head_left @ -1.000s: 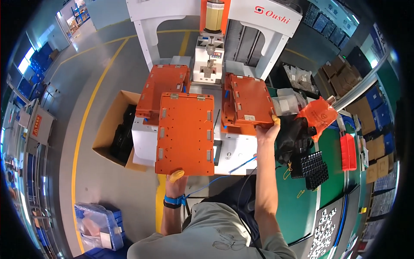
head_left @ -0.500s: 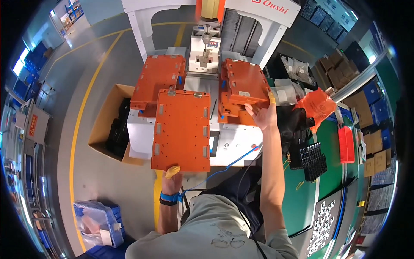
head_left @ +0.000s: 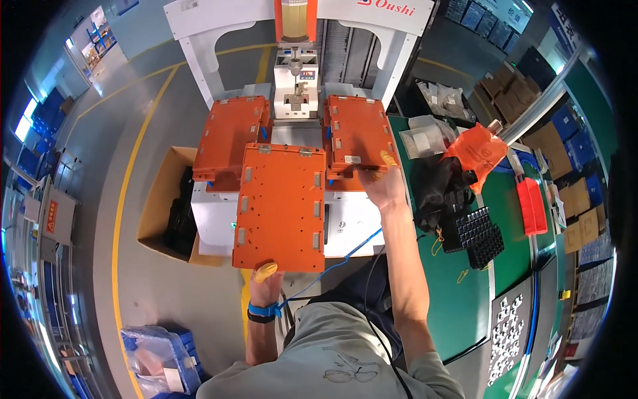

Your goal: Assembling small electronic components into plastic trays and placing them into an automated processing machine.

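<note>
My left hand (head_left: pixel 267 282) grips the near edge of an orange fixture plate (head_left: pixel 280 213), its yellow-covered thumb on top. Small metal clips line the plate's edges and tiny holes dot its face. It is held up in front of the machine. My right hand (head_left: pixel 384 186) is at the near edge of another orange fixture plate (head_left: pixel 362 130), on the machine's right side. Yellow-covered fingers rest on that plate near its right corner, and the thumb is by the edge. A third orange fixture plate (head_left: pixel 229 133) lies on the left side of the machine.
Behind the plates stands a white machine (head_left: pixel 297 100) with a spindle. A cardboard box (head_left: pixel 156 213) of black parts is at left. The green bench (head_left: pixel 458 299) at right bears a black tray (head_left: pixel 475 233), an orange bag (head_left: pixel 477 153) and a red bin (head_left: pixel 531 209). A blue cord (head_left: pixel 355 251) runs from my left wrist.
The right-hand plate, tilted before, now sits straighter on the machine. My right hand has shifted left along with its near edge. My left hand still holds its plate; the view has shifted slightly.
</note>
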{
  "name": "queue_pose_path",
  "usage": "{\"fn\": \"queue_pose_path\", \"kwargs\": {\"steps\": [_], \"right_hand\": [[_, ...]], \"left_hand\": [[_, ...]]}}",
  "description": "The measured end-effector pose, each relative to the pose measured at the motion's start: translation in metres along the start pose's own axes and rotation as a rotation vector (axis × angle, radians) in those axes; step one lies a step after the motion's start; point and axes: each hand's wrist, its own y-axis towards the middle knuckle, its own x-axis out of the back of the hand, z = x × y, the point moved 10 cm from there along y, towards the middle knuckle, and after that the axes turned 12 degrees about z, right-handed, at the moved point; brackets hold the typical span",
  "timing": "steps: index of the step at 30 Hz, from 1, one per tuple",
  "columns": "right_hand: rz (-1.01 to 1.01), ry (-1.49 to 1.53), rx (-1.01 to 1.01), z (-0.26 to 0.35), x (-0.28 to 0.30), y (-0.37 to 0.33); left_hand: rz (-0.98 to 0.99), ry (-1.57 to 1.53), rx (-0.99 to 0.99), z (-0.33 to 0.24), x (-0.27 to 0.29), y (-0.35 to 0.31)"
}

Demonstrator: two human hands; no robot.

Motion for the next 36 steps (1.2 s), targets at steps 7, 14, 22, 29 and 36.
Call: {"fn": "queue_pose_path", "kwargs": {"steps": [7, 14, 22, 29, 36], "right_hand": [[0.010, -0.560, 0.170, 0.004, -0.006, -0.024], [-0.227, -1.345, 0.345, -0.033, -0.020, -0.030], [0.271, -1.995, 0.665, -0.024, -0.041, -0.049], [0.006, -1.999, 0.028, -0.088, 0.151, -0.041], [0.218, -1.878, 0.160, -0.104, 0.188, -0.049]], "left_hand": [[-0.003, -0.031, 0.004, 0.005, 0.001, 0.003], [0.084, -0.037, -0.003, 0.004, -0.010, 0.004], [0.111, 0.057, 0.015, 0.000, -0.021, 0.003], [0.360, 0.106, -0.017, -0.002, -0.052, -0.004], [0.133, -0.148, 0.185, 0.028, -0.056, -0.024]]}}
